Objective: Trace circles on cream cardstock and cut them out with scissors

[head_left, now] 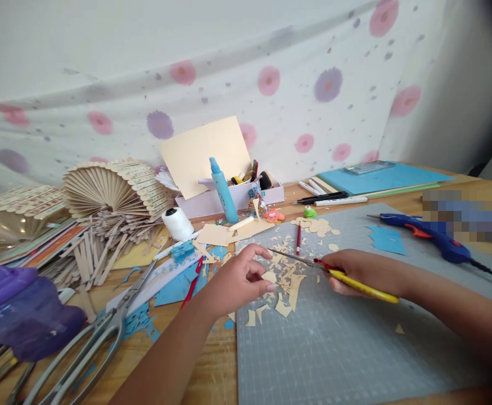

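My right hand (361,271) grips a pair of scissors with red and yellow handles (347,278), blades pointing left. My left hand (239,281) pinches a small cream paper piece (268,277) at the blade tips. Both hands hover over a grey cutting mat (334,349). A heap of cream paper scraps (285,281) lies on the mat just under and between the hands.
Large metal shears (102,337) lie at the left front beside blue paper cut-outs (178,287). A blue glue gun (431,236), a blue glue bottle (224,191), a white thread spool (177,223), folded paper fans (111,188), a supply box (237,197) and pens (330,198) ring the mat.
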`<action>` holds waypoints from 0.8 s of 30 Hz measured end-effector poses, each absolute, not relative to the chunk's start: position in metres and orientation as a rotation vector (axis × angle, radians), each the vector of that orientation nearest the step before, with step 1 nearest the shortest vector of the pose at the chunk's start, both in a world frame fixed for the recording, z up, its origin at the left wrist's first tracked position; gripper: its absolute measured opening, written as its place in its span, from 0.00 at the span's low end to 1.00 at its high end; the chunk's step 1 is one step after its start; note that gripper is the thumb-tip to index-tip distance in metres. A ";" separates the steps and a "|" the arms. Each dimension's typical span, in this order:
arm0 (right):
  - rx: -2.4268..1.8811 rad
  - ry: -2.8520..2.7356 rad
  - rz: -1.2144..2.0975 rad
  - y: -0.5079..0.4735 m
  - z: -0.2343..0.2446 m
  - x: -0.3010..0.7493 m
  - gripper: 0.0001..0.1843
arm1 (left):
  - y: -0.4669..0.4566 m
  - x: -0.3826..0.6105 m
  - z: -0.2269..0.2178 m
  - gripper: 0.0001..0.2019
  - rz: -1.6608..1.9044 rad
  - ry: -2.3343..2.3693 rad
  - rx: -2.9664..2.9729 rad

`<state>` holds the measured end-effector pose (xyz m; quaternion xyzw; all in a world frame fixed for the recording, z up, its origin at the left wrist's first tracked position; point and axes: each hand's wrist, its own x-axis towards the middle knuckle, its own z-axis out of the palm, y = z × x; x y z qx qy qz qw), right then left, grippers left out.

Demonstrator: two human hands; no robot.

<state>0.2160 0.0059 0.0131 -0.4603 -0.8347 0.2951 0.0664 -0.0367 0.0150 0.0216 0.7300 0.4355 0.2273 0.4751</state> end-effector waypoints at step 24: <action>-1.440 -2.463 0.926 0.002 0.012 0.209 0.06 | 0.019 -0.018 0.015 0.11 1.234 0.855 0.904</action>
